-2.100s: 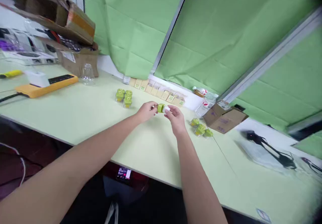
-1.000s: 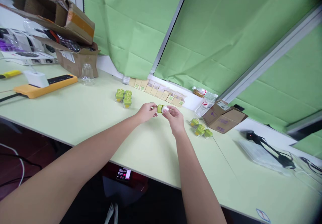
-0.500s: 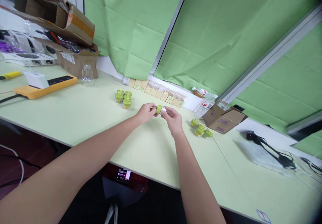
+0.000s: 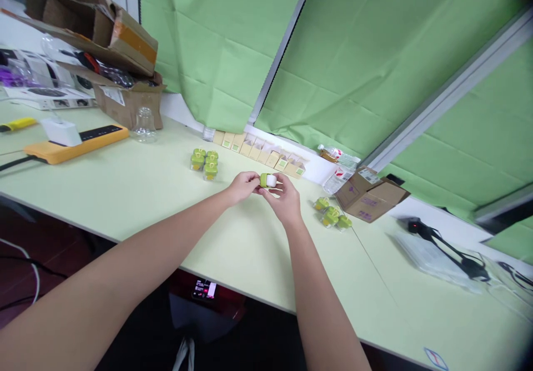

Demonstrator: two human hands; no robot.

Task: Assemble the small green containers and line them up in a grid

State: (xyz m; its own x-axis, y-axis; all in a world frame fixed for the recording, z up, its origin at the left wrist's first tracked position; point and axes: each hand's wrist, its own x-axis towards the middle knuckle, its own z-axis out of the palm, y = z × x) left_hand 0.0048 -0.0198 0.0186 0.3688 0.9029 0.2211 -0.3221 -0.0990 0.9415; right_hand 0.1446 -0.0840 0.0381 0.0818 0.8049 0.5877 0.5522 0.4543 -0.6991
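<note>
green-and-white piece [image 4: 268, 180]: it was held above the desk [image 4: 233, 243], between the two hands, with its green part toward the left hand and its white part toward the right; it seemed to lie on its side.
left hand [image 4: 242, 187]: the thumb and fingers were pinching the green end, as far as this small view showed; the exact place of the fingertips was partly hidden.
right hand [image 4: 287, 197]: the fingers were bent around the white end, and the thumb reached under the piece toward the other hand; whether they pinched it or only steadied it, i could not tell.
step in hand: in my judgement, the piece was being worked with both hands, perhaps by fitting or turning the white part against the green; which of these, the view did not show.
next move: i think it called for a steady left pinch, with the right fingers well placed on the white part and both parts kept in line.
green-lidded containers: one group [image 4: 205, 163] stood on the left, another [image 4: 332, 215] on the right near the cardboard box [image 4: 370, 196]; neither hand touched them.
small boxes [image 4: 258, 149]: they stood in a row behind the hands.
</note>
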